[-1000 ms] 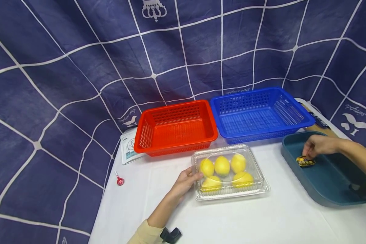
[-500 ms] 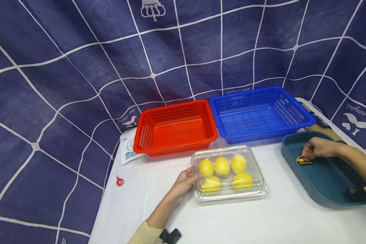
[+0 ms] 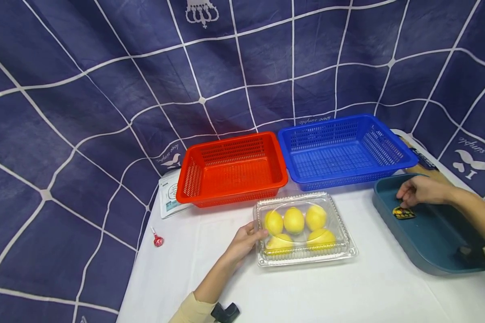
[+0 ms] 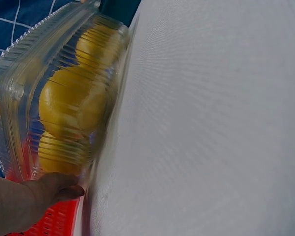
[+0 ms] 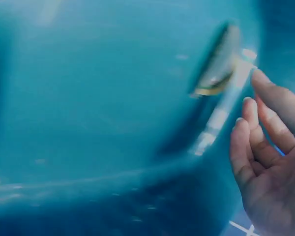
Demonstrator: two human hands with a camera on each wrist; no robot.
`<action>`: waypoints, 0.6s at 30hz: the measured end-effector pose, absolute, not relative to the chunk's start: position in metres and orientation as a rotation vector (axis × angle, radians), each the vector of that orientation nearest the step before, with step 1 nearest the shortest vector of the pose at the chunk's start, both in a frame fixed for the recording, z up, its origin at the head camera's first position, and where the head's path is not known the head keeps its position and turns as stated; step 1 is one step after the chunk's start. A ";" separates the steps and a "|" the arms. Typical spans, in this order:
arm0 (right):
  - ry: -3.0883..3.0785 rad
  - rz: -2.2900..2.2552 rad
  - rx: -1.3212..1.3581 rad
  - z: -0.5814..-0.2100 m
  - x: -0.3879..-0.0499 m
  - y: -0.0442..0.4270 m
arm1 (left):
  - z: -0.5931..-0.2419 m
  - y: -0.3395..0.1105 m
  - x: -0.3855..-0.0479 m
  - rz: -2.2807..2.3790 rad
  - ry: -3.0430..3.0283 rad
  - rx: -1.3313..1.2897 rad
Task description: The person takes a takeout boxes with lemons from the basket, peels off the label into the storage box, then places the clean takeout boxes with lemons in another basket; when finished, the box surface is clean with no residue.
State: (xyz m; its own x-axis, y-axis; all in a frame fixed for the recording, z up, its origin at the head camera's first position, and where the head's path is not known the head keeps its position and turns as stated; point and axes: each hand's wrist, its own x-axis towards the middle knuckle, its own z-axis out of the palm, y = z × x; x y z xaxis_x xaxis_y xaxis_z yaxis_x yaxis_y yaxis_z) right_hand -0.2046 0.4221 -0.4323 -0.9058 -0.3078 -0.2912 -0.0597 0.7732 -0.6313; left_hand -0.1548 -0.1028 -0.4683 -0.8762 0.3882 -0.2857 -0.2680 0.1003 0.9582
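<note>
Flat yellow-and-black packet [image 3: 404, 214], released inside the teal basin [image 3: 430, 237], leaves my right hand [image 3: 422, 192] free, fingers parted, my left hand [image 3: 244, 243] gripping the clear plastic lemon box [image 3: 307, 260].

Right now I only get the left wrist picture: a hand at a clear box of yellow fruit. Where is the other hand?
Observer: The right hand is inside the teal bin, close to a small yellow-and-black item; the right wrist view shows a gap between them.
Visitor: How many yellow fruits are in the box altogether? They overlap from my angle.
Observer: Five, seen through the lid in the head view.
Visitor: And is anything lying loose on the white table?
Observer: Yes, a red lollipop, off to the left of the box.
</note>
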 end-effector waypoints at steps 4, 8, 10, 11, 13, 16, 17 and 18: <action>2.746 -0.936 -0.270 -0.417 -0.205 0.420 | -0.468 -0.103 -0.155 1.814 1.919 0.100; 2.828 -0.870 -0.206 -0.405 -0.205 0.421 | -0.468 -0.103 -0.156 1.810 1.922 0.105; 2.825 -0.875 -0.187 -0.402 -0.206 0.422 | -0.469 -0.103 -0.156 1.813 1.914 0.107; 2.815 -0.881 -0.186 -0.401 -0.205 0.422 | -0.469 -0.103 -0.156 1.814 1.911 0.107; 2.802 -0.887 -0.178 -0.399 -0.205 0.423 | -0.469 -0.104 -0.156 1.817 1.908 0.107; 2.800 -0.892 -0.159 -0.396 -0.206 0.425 | -0.469 -0.104 -0.155 1.824 1.906 0.108; 2.807 -0.884 -0.154 -0.394 -0.206 0.426 | -0.469 -0.104 -0.155 1.825 1.906 0.109; 2.816 -0.876 -0.146 -0.392 -0.206 0.426 | -0.469 -0.104 -0.155 1.827 1.904 0.111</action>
